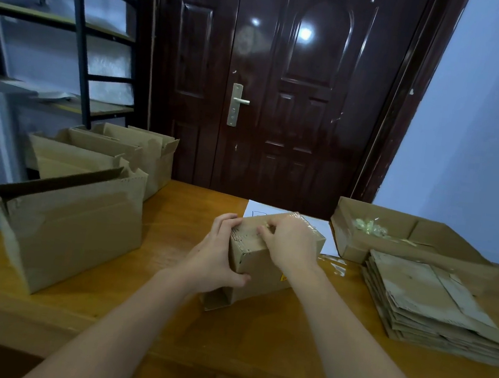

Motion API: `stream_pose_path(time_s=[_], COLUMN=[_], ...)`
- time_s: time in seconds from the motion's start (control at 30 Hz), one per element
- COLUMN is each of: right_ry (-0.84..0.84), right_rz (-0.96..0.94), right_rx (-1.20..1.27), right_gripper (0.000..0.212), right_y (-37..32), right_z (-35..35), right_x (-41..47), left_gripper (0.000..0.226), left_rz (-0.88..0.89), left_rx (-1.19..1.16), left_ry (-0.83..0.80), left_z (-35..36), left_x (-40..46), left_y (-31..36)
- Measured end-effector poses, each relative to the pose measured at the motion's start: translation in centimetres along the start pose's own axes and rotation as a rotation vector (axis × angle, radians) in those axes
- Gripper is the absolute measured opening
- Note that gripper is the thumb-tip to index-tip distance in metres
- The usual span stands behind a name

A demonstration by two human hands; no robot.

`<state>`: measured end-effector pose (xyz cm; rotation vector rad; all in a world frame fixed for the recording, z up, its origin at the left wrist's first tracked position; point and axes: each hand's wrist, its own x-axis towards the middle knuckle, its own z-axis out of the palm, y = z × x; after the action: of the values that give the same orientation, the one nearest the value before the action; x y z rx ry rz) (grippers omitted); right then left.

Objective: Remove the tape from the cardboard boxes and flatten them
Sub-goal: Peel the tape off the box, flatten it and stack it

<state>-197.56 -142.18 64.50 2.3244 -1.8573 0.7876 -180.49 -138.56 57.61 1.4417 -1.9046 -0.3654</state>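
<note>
Head view, middle of the frame: the left hand (219, 253) wraps the near-left corner of a small cardboard box (269, 253) on the wooden table (255, 345), thumb on the front face, while the right hand (288, 243) curls its fingertips on top, picking at the tape (306, 223), I'd guess. Box looks light, stiff but crushable; the tape looks glossy and slick, so start at a lifted edge. Taped boxes (76, 222) wait at left, a flattened stack (428, 299) at right.
</note>
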Motion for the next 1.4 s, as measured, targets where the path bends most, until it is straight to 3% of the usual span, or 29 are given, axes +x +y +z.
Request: stream_pose_path(time_s=[0.1,0.2,0.3,0.4,0.57,0.67,0.7,0.77,0.83,1.0,1.2,1.4], right_ry=[0.074,0.084,-0.008,-0.149,-0.096,-0.127,-0.135,-0.095,-0.058,-0.012,0.071,0.045], right_rz=[-0.052,-0.09,-0.142,-0.092,0.067,0.097,0.097,0.144,0.203,0.218,0.115,0.012], right_rx=[-0.111,-0.086,0.001,0.2,0.32,0.362,0.376,0.347,0.328,0.237,0.172,-0.093], right_gripper=[0.017,0.031,0.021,0.028,0.039,0.019,0.029,0.028,0.015,0.009,0.009,0.014], right_y=[1.0,2.7,2.2,2.4,3.5,3.8,3.9,3.7,3.3,1.8,3.0,4.7], right_z=[-0.9,-1.7,-1.4,-1.5,-1.7,-1.6,-1.4,-1.1,-0.7,-0.4,-1.3,-3.1], right_x=[0.3,0.6,0.3,0.1,0.3,0.7,0.7,0.6,0.5,0.8,0.4,0.9], left_gripper=[0.118,0.12,0.12,0.119,0.12,0.12,0.12,0.121,0.117,0.109,0.106,0.103], left_rz=[0.004,0.011,0.01,0.012,0.003,-0.006,-0.013,-0.045,-0.086,-0.16,-0.194,-0.174], left_rx=[0.0,-0.003,0.004,0.009,0.007,0.012,0.016,0.069,0.261,0.661,0.704,0.757], left_ry=[-0.026,-0.042,-0.03,-0.026,-0.04,-0.048,-0.06,-0.102,-0.12,-0.123,-0.234,-0.32], left_z=[-0.4,-0.5,-0.3,-0.3,-0.4,-0.4,-0.4,-0.9,-1.4,-0.9,-0.7,-2.1], left_x=[0.0,-0.1,-0.1,-0.2,-0.2,-0.2,-0.2,-0.2,0.3,2.5,2.7,3.1], left_y=[0.0,0.0,0.0,0.0,0.1,0.3,0.4,0.9,1.7,6.1,6.7,7.6])
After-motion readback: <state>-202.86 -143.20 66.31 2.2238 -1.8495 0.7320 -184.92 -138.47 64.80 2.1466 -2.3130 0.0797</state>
